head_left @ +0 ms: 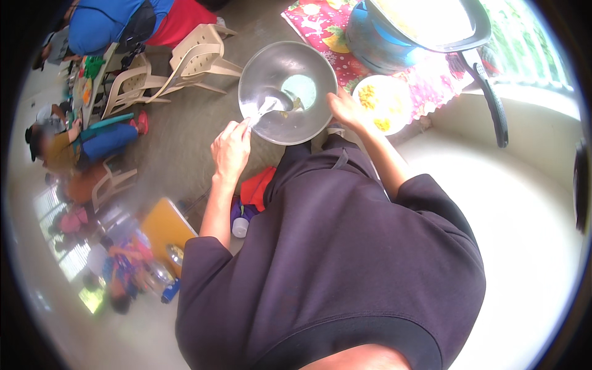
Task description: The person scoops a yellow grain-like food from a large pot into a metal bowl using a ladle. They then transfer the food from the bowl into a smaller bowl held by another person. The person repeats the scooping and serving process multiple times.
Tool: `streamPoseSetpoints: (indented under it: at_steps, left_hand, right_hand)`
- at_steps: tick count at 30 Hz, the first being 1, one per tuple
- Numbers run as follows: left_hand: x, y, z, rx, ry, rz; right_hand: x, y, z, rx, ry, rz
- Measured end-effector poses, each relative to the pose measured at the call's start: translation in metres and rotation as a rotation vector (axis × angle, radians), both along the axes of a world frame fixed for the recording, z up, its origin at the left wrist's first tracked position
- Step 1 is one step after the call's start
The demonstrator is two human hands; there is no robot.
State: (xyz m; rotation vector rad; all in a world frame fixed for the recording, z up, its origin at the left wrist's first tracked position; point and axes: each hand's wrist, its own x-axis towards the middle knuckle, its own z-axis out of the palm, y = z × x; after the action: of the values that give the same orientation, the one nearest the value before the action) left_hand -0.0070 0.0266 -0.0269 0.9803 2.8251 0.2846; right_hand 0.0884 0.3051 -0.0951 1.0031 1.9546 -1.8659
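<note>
My left hand is closed around the handle of a shiny large spoon, whose head dips inside a wide metal mixing bowl. At the bowl's bottom are a pale green round patch and a few yellowish bits; I cannot make out what they are. My right hand grips the right rim of the bowl, its fingers partly hidden there. The bowl is held in front of my body, beside the table's edge. Close to my right hand, a white plate carries chopped yellow-orange food.
A red patterned tablecloth covers the table ahead. On it, a large pan sits over a blue round base, its black handle jutting toward me. Beige plastic chairs and several people are at the left. A low wall stands right.
</note>
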Motion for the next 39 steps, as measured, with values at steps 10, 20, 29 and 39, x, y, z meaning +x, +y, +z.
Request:
streamPoseSetpoints:
  at_steps: [10,20,29,39]
  left_hand:
    - [-0.049,-0.025,0.003,0.051,-0.083,-0.092]
    - [-0.065,-0.035,-0.013,0.159,-0.177,-0.002]
    - [-0.073,-0.027,-0.018,0.203,-0.185,-0.043]
    - [-0.053,0.015,-0.007,0.177,-0.067,-0.061]
  right_hand:
    - [-0.015,-0.041,0.009,0.021,0.023,-0.178]
    - [-0.031,-0.101,0.016,0.213,0.082,-0.449]
    - [-0.043,-0.113,0.006,0.233,0.133,-0.492]
    - [-0.038,-0.071,0.017,0.145,0.182,-0.448]
